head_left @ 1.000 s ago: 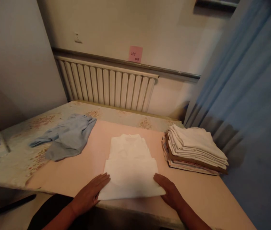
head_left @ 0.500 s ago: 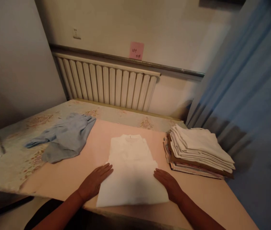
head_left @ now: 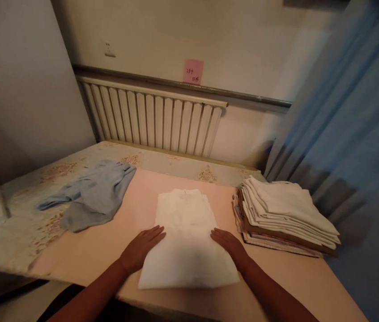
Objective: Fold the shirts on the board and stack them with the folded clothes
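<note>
Both side edges of white garment (head_left: 189, 255): our left hand (head_left: 141, 247), right hand (head_left: 232, 247) resting, fingers extended, gripping nothing; we'd press evenly.

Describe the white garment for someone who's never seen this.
Find the radiator on the wall, then come down to the pink cover in front of it. The white garment lies there between the left hand and right hand. It's flat and single, unlike the crumpled blue garment or the folded stack.
</note>
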